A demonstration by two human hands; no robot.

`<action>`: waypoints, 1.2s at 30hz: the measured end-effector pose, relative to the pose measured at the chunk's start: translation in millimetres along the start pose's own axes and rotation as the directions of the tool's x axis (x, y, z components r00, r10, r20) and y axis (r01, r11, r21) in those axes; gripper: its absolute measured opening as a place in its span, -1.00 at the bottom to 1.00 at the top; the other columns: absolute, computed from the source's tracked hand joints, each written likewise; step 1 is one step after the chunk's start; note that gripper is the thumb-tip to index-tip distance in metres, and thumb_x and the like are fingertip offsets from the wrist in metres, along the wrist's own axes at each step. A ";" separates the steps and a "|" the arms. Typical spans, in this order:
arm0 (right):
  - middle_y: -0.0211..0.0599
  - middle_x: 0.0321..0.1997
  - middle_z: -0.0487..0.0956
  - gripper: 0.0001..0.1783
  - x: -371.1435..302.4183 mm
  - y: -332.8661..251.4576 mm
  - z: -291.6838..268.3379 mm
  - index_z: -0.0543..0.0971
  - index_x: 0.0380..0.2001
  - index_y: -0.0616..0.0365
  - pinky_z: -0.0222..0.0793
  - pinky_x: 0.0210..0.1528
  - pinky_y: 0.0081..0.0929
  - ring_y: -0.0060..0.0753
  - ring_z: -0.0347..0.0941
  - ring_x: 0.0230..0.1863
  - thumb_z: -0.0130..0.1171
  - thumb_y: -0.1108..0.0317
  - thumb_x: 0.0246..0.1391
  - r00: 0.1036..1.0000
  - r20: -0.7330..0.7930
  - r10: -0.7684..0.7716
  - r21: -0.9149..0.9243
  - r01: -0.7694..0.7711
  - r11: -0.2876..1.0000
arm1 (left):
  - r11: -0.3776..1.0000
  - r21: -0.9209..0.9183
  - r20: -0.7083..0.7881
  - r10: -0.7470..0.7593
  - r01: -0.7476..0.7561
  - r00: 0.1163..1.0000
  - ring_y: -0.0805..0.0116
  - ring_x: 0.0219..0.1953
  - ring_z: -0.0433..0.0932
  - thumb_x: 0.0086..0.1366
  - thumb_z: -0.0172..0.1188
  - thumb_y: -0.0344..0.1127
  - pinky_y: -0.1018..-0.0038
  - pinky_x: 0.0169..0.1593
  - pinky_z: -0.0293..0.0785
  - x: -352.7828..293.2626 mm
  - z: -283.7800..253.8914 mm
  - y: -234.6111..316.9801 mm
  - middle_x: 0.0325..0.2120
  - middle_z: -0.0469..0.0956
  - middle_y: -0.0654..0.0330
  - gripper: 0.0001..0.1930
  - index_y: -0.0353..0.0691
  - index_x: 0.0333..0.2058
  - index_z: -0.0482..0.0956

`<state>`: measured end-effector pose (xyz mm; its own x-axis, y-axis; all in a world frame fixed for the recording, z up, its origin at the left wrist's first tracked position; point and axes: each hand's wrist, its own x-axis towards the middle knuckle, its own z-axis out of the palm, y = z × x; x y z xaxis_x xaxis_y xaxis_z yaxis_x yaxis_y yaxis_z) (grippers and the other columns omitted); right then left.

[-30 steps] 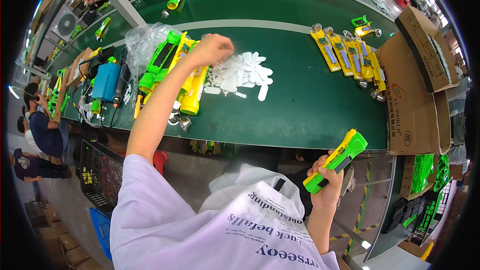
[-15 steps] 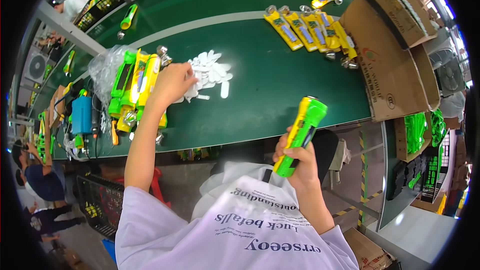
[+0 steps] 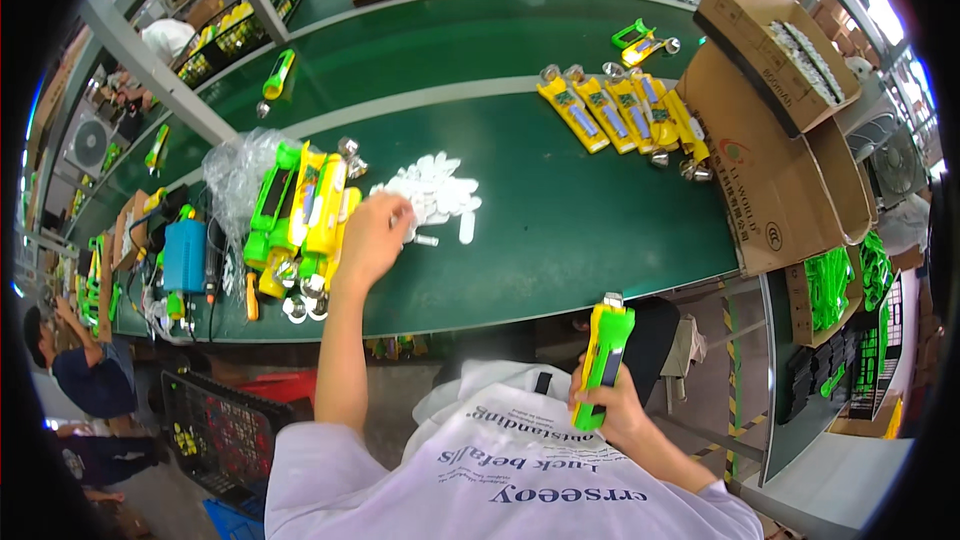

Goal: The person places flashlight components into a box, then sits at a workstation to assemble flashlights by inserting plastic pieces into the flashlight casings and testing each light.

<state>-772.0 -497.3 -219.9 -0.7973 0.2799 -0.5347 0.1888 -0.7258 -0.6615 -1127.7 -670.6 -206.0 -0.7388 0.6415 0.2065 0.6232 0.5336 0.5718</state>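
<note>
My right hand [image 3: 620,402] is wrapped round a green and yellow flashlight [image 3: 604,365] in front of the bench edge. The flashlight stands nearly upright, with a silvery part showing at its top end. My left hand [image 3: 372,240] is at the near left side of a pile of small white oblong pieces [image 3: 438,185]. Its fingers are curled together in a pinch, and whatever is between them is hidden. Left of this hand lie several green and yellow flashlight bodies [image 3: 318,208] with loose silver reflector heads.
Open yellow flashlight halves [image 3: 622,118] lie in a row at the far right, beside a large cardboard box [image 3: 790,190]. A blue box-shaped device [image 3: 184,255] with cables stands at the left, near a clear plastic bag [image 3: 238,175]. A black crate [image 3: 215,440] is below the bench.
The flashlight in my right hand has been lowered and turned more upright. My left hand stays by the white pieces, its fingers curled. The whole view has shifted slightly.
</note>
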 end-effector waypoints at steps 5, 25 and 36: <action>-0.21 -0.40 0.49 -0.38 -7.5 9.8 11.2 0.30 -0.04 0.23 0.50 -0.38 -0.34 -0.25 0.51 -0.45 0.17 0.73 -0.28 0.990 -0.124 -0.062 0.129 0.078 0.988 | 0.975 0.209 0.050 0.068 -0.077 0.996 0.01 -0.15 0.49 0.08 0.27 -0.51 0.21 -0.11 0.42 -22.1 1.7 8.4 -0.27 0.48 0.05 -0.77 -0.25 -0.24 0.53; -0.22 -0.45 0.44 -0.39 10.7 10.7 15.6 0.29 -0.08 0.17 0.48 -0.43 -0.34 -0.30 0.46 -0.47 0.16 0.62 -0.34 0.929 -0.226 -0.293 0.208 0.340 0.917 | 0.983 0.148 0.215 0.074 -0.107 0.974 0.09 -0.18 0.51 0.00 0.30 -0.52 0.27 -0.16 0.47 -17.1 -0.6 18.4 -0.26 0.50 0.10 -0.79 -0.26 -0.37 0.48; -0.22 -0.46 0.44 -0.38 20.1 11.5 15.1 0.29 -0.05 0.20 0.42 -0.38 -0.36 -0.30 0.44 -0.49 0.14 0.62 -0.33 0.948 -0.204 -0.245 0.176 0.282 0.943 | 0.996 -0.085 0.199 0.058 -0.042 0.978 0.28 -0.49 0.54 0.15 0.26 -0.48 0.43 -0.45 0.45 -55.1 28.9 55.5 -0.41 0.52 0.11 -0.78 -0.27 -0.22 0.48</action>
<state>-794.5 -509.6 -230.3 -0.6852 0.5713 -0.4517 -0.1473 -0.7161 -0.6822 -1045.0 -660.5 -208.6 -0.6354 0.7683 0.0775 0.6297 0.4574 0.6279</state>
